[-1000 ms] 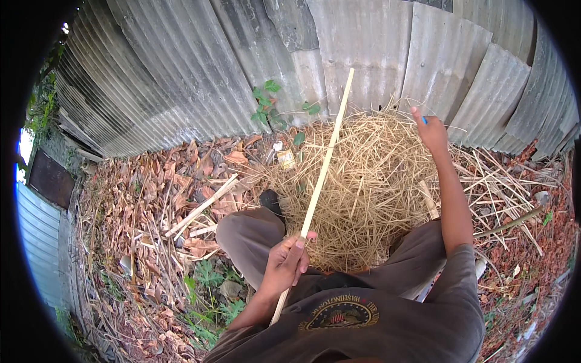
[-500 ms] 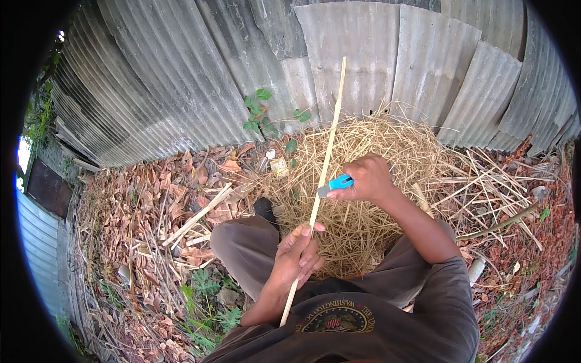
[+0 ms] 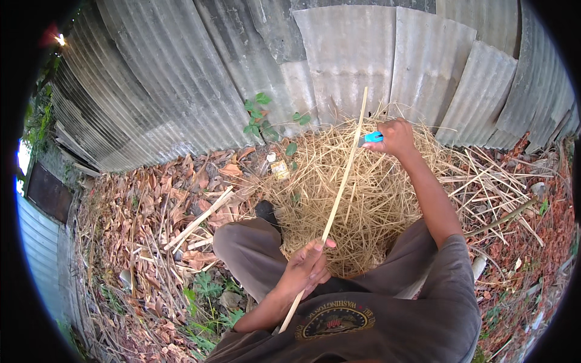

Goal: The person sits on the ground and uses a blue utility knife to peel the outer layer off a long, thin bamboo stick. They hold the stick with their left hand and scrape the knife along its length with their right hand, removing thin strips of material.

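Observation:
My left hand (image 3: 304,268) is closed round a long pale bamboo strip (image 3: 341,192) near its lower end, in front of my shirt. From there the strip slants up and slightly right, away from me. My right hand (image 3: 394,139) grips a utility knife with a blue handle (image 3: 374,137), out near the strip's far end. Its grey blade lies against the strip or very close to it. Beneath the strip spreads a heap of thin pale shavings (image 3: 369,193), between my bent legs and the fence.
A corrugated metal fence (image 3: 351,60) stands beyond the heap. Several split strips (image 3: 200,219) lie on dry leaves (image 3: 163,193) at the left. Thin sticks (image 3: 490,187) are scattered at the right. Green weeds (image 3: 209,287) grow by my left knee.
My right hand with the knife has slid away from me along the strip toward its far end. My left hand and the strip have shifted slightly right; the strip's tip is lower and nearer.

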The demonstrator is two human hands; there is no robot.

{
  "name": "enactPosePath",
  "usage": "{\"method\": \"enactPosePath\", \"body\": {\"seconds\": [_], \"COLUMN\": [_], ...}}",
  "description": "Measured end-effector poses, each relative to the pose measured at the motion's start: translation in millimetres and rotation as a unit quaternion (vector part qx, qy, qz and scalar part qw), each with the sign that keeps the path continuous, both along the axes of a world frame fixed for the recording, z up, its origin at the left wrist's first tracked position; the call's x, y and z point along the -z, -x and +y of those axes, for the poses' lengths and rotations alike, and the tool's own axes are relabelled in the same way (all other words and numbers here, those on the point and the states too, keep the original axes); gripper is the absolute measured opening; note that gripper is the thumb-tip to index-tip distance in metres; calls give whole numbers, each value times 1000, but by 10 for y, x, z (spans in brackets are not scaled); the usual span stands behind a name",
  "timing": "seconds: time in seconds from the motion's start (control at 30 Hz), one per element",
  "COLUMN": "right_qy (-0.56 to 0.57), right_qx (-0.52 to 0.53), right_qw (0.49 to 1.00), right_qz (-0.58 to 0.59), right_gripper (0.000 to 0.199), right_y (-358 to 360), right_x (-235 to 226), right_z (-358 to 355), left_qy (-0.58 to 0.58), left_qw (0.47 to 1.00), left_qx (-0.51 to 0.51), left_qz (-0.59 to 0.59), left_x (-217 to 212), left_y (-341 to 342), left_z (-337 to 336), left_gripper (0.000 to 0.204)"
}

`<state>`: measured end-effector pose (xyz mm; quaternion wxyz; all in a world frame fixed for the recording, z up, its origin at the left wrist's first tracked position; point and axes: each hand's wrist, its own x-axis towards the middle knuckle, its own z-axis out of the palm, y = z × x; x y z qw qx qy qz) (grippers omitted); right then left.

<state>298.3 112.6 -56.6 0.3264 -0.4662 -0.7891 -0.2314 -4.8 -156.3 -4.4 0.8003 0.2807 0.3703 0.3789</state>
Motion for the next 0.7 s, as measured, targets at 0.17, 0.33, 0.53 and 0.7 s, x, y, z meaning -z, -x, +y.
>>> {"method": "enactPosePath", "body": {"seconds": [0.17, 0.33, 0.53, 0.7], "right_qy": [253, 249, 283, 183], "right_qx": [456, 294, -48, -66], "right_qw": [780, 868, 952, 979], "right_qz": [344, 312, 109, 64], "right_gripper": [90, 84, 71, 56], "right_y": [-1165, -846, 514, 698], "right_x": [158, 158, -307, -205], "right_z": [269, -174, -678, -766], "left_qy": [41, -6, -36, -31], "left_qw": [978, 997, 996, 999], "left_qx": [185, -55, -82, -40], "left_qz": [86, 54, 3, -15], "left_x": [-24, 56, -56, 44], "left_y": [349, 459, 243, 183], "left_z": [-387, -59, 137, 53], "left_gripper": [29, 29, 25, 28]}}
